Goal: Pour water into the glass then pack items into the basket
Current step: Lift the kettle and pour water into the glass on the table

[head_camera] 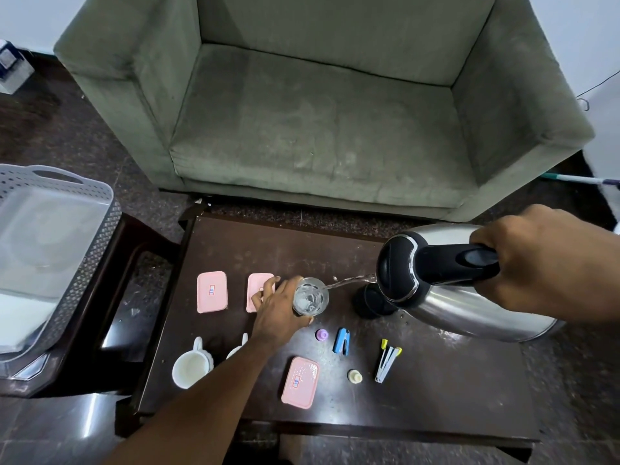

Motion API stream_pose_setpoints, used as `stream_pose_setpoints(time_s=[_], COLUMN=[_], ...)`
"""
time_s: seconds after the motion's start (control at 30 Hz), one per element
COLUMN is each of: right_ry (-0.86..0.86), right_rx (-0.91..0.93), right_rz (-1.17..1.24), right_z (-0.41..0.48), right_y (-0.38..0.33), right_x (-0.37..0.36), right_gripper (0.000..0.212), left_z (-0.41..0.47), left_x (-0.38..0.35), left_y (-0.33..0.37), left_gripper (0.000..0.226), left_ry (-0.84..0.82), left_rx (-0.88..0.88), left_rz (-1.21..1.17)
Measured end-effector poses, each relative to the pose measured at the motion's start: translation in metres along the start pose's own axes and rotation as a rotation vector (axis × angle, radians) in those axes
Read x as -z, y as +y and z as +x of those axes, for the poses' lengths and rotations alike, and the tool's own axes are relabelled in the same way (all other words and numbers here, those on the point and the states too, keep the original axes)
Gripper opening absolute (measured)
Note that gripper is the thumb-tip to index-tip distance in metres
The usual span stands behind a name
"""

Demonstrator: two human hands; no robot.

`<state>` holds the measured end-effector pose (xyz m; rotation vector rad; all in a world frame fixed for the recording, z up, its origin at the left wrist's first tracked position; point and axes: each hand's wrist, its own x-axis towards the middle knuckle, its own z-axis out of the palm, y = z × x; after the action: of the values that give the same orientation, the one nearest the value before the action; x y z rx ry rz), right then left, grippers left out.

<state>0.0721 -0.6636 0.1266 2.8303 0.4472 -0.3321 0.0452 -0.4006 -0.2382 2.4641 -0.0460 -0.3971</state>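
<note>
Only one view is given, taken from a wide-angle camera worn on the head and directed forward and steeply down. The dark wooden table point(436, 391) is seen from close above and fills the lower half, with both forearms entering from the bottom and the right edge. The left hand point(278, 313) is seen near the centre, and the right hand point(543, 263) is very near to the lens and looks large. Farther away, the green sofa point(318, 112) is shown across the top, bent by the lens. The grey basket point(84, 229) is cut by the left edge.
</note>
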Motion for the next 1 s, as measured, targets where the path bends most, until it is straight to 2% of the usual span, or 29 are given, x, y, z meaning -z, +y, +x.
stream_pose_setpoints(time_s=[0.47, 1.0], right_ry=[-0.062, 0.036], right_rx=[-0.051, 0.009], right_rz=[-0.044, -0.018], right_z=[-0.0043, -0.0017], right_y=[0.0103, 0.0074], right_x=[0.0014, -0.0025], right_gripper=[0.023, 0.024], left_z=[-0.0008, -0.0024], left_x=[-0.0004, 0.0028], left_y=[0.0019, 0.005], left_gripper=[0.084, 0.081], left_ry=[0.012, 0.012], left_rx=[0.018, 0.014], left_rz=[0.024, 0.025])
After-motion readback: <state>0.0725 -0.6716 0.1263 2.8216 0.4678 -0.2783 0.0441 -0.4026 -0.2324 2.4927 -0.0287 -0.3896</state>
